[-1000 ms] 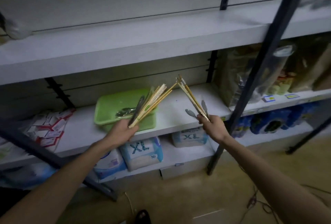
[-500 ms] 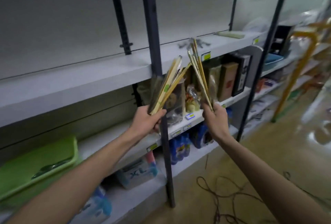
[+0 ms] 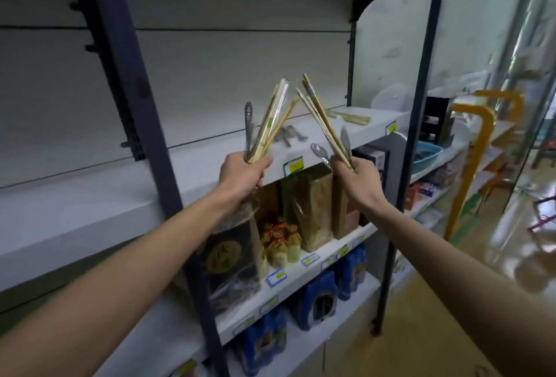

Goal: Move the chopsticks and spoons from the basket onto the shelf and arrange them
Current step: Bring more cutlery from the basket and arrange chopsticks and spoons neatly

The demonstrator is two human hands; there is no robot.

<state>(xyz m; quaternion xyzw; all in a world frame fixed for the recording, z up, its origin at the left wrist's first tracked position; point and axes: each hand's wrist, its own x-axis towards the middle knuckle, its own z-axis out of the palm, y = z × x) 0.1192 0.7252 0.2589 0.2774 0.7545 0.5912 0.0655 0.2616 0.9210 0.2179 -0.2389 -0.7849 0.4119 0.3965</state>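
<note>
Gripping mid-frame: left hand (image 3: 243, 171) clamped on chopsticks (image 3: 272, 119) and spoon (image 3: 248, 123); right hand (image 3: 359, 174) likewise, before shelf (image 3: 192, 153).

Chopsticks in left hand (image 3: 272, 123): pale yellow-tan, green marks seen
Chopsticks in right hand (image 3: 323, 123): tan
Spoons (image 3: 318, 152): silver-grey
Shelf (image 3: 90, 196): white, with dark blue-grey uprights
Price tags (image 3: 293, 166): yellow, edged in blue
Bottles (image 3: 319, 301): blue
Basin (image 3: 427, 152): light blue

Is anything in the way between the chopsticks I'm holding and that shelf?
Nothing visible blocks it. Left hand and right hand hold their bundles just in front of the shelf, where spoons and chopsticks already lie farther back.
</note>
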